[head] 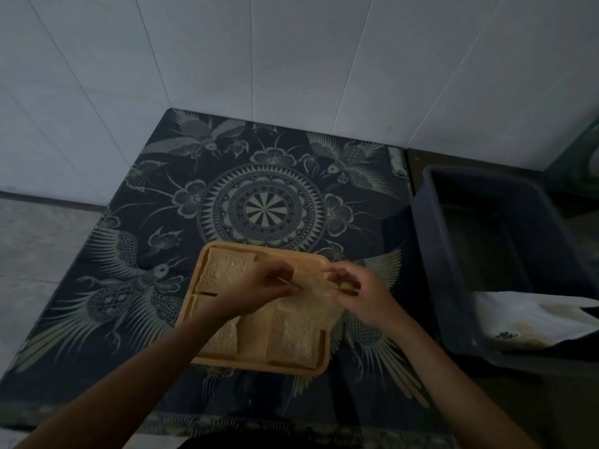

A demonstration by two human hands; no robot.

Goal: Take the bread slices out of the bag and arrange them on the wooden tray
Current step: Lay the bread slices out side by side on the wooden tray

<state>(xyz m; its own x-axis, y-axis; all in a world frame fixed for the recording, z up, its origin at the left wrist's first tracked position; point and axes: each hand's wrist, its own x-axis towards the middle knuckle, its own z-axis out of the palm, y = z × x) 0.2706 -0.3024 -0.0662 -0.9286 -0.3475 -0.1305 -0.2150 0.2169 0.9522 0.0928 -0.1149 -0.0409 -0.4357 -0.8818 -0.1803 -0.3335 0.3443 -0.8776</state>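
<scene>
A wooden tray (324, 358) lies on the patterned cloth in front of me. One bread slice (227, 268) fills its far left corner and another (225, 338) lies near left, partly under my left forearm. A clear bread bag (308, 319) with bread inside (296, 343) rests over the tray's right side. My left hand (259, 286) and my right hand (356, 290) both pinch the bag's far end above the tray, fingers closed on the plastic. The bag's mouth is hidden between my fingers.
A dark cloth (259, 196) with bird and mandala patterns covers the table, which sits in a corner of white tiled walls. A dark plastic bin (453, 247) stands to the right, with a white plastic bag (531, 319) at its near end.
</scene>
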